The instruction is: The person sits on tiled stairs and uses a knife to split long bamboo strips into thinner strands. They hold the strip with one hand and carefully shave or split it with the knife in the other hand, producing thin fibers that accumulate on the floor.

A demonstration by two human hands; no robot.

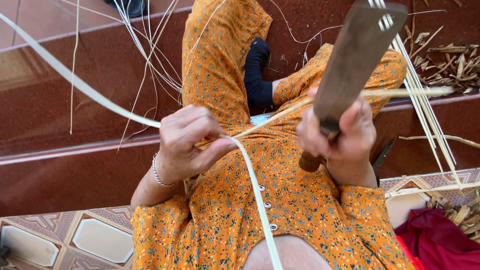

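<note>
The left hand (187, 142) sits over the lap, back up, fingers (200, 125) curled inward and thumb pressed toward them in a pinch, wrist bent. The right hand (340, 140) is raised beside it, closed in a fist, thumb up, forearm coming from lower right.

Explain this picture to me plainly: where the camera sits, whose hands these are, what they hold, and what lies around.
There is no machine here. The one picture comes from a camera worn on a person's head, looking down at their own lap and two bare hands. The person sits on dark red steps in an orange flowered dress. The left hand, with a bracelet at the wrist, pinches a long pale strip that bends over the fingers. The right hand grips a broad, dark blade by its wooden handle, the blade pointing away. More thin strips and dry shavings lie on the steps. A red cloth lies at lower right.
</note>
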